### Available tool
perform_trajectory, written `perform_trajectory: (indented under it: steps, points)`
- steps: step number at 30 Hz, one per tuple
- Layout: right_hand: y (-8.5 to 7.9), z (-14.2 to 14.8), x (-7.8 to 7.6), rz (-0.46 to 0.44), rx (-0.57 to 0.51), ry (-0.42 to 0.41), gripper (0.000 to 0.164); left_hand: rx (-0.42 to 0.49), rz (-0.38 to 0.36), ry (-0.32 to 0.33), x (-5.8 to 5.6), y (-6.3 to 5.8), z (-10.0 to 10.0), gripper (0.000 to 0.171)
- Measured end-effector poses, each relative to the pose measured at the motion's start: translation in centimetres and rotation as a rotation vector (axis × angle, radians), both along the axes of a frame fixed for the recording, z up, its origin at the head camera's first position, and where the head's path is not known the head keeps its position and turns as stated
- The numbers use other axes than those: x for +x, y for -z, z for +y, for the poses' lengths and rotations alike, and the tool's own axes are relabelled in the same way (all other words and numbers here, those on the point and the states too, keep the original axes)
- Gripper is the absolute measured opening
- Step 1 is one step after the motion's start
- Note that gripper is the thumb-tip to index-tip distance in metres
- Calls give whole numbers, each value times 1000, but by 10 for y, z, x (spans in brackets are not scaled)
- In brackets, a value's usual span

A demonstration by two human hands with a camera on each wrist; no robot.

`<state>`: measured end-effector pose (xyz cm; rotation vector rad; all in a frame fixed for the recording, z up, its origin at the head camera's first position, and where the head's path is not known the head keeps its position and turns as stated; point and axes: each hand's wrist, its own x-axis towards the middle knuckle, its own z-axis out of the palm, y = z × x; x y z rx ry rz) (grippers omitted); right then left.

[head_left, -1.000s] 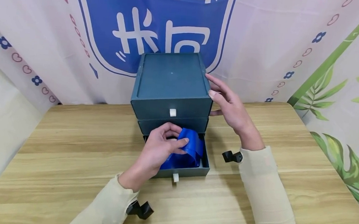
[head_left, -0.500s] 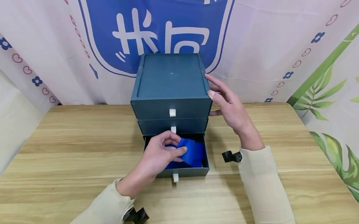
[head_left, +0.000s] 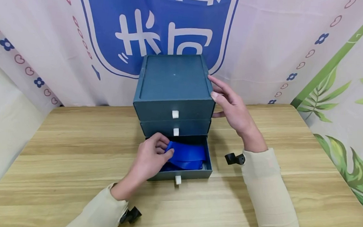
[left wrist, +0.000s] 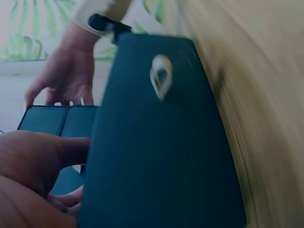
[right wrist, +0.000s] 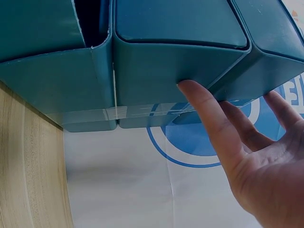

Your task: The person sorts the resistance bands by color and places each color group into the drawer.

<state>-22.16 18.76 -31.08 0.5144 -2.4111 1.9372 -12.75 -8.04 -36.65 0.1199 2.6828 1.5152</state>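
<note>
A stack of dark teal drawer boxes (head_left: 174, 79) stands on the table, its lowest drawer (head_left: 208, 164) pulled out. In that drawer lies a wide, glossy blue strip (head_left: 187, 152), thin and folded over itself. At the drawer's left side my left hand (head_left: 150, 155) pinches the strip's left end between thumb and fingers. The left wrist view shows the drawer front (left wrist: 156, 142) and its white pull tab (left wrist: 162, 76), while the strip is hidden there. Extended fingers of my right hand (head_left: 232, 106) touch the right side of the upper boxes, as the right wrist view also shows.
The wooden table (head_left: 69, 176) carries the stack near its back edge. A white curtain (head_left: 253, 37) with a blue printed emblem hangs right behind. The two upper drawers, with white pull tabs (head_left: 175, 114), are closed. A leaf-patterned cloth (head_left: 351, 132) hangs on the right.
My left hand has moved left and slightly down with the strip's end. The strip has gone from a raised loop to lying flatter in the drawer. My right hand has stayed in place.
</note>
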Motion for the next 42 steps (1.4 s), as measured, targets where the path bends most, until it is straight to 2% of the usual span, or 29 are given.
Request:
perform_trajectory:
  steps: [4, 12, 22, 27, 31, 35, 37, 38, 40, 42]
  points:
    - [0, 0, 0, -2, 6, 1, 53, -129, 113, 15, 1, 5, -5, 19]
    - [0, 0, 0, 1, 6, -2, 53, -244, 243, 20, 1, 10, -7, 23]
    - [0, 0, 0, 2, 2, -5, 52, -300, 351, 44, 2, 11, -11, 25]
    - [0, 1, 0, 4, -1, -5, 52, -338, 450, 21, 5, 10, -15, 29]
    - [1, 1, 0, 1, -2, -5, 52, -371, 495, 4, 5, 9, -19, 32]
    - [1, 1, 1, 1, -6, -7, 52, -332, 520, -6, 9, 5, -22, 28]
    - [2, 1, 0, 2, -7, -9, 52, -255, 520, 28, 17, 0, -22, 23]
    - [2, 1, 0, 2, -8, -9, 52, -208, 516, 66, 22, -2, -21, 20]
    - [2, 0, 0, 2, -9, -9, 52, -114, 469, 178, 36, -7, -20, 17]
    - [1, 1, 0, 3, -5, -5, 52, -44, 352, 316, 51, -10, -19, 13]
